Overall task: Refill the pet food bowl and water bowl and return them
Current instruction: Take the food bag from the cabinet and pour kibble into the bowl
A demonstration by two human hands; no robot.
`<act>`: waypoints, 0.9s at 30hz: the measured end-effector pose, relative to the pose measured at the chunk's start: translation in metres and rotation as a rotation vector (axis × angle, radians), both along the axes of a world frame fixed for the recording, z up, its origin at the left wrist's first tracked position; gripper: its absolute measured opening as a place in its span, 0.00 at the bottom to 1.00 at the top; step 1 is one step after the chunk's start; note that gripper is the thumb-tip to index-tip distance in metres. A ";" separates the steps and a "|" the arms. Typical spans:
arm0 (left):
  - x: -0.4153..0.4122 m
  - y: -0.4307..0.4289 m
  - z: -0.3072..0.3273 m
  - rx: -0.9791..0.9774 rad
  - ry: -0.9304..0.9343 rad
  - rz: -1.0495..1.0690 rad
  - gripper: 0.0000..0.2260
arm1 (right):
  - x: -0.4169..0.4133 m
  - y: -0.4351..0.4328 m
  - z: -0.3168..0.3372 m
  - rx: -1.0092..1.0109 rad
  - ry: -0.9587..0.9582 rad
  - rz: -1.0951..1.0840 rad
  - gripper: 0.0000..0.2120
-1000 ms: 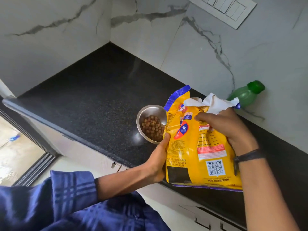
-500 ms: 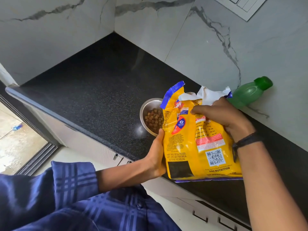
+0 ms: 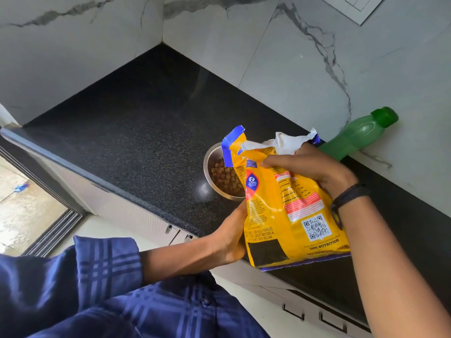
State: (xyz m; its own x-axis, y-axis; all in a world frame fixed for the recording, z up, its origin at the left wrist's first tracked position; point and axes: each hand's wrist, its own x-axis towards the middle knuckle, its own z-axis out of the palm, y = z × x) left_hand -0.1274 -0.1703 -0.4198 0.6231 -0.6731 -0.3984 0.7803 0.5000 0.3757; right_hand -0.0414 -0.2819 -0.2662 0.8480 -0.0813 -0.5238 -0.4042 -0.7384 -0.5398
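Note:
A yellow dog food bag (image 3: 290, 211) with a torn blue-edged top stands upright on the black counter (image 3: 136, 132). My right hand (image 3: 314, 169) grips its crumpled upper part. My left hand (image 3: 231, 237) holds its lower left side near the counter's front edge. Behind the bag sits a steel bowl (image 3: 213, 164) with brown kibble in it, its right half hidden by the bag. A green water bottle (image 3: 361, 135) with a green cap stands by the marble wall behind my right hand.
Marble walls (image 3: 268, 57) meet in a corner at the counter's back. White drawers with handles (image 3: 332, 323) run below the counter. A doorway with a floor track (image 3: 56, 228) lies at the lower left. A switch plate (image 3: 358, 8) is on the wall at top right.
The bag's open top has been squeezed more tightly under my right hand and the bag stands a little more upright. The view has shifted slightly downward.

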 end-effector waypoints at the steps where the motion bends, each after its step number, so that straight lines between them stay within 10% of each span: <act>1: 0.000 0.000 0.000 0.000 -0.012 -0.008 0.16 | 0.000 0.000 -0.001 -0.004 0.010 -0.002 0.20; 18: 0.007 -0.004 -0.018 -0.094 0.271 0.037 0.30 | 0.000 -0.007 0.003 -0.137 -0.024 -0.046 0.13; 27: 0.006 -0.010 -0.013 -0.114 0.163 -0.058 0.22 | 0.004 0.007 0.004 -0.172 0.081 0.076 0.15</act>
State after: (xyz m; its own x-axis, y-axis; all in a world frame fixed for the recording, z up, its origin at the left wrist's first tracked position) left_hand -0.1211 -0.1807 -0.4330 0.5159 -0.7521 -0.4101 0.8546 0.4848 0.1860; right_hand -0.0372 -0.2745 -0.2622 0.8108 -0.1129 -0.5744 -0.3809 -0.8469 -0.3711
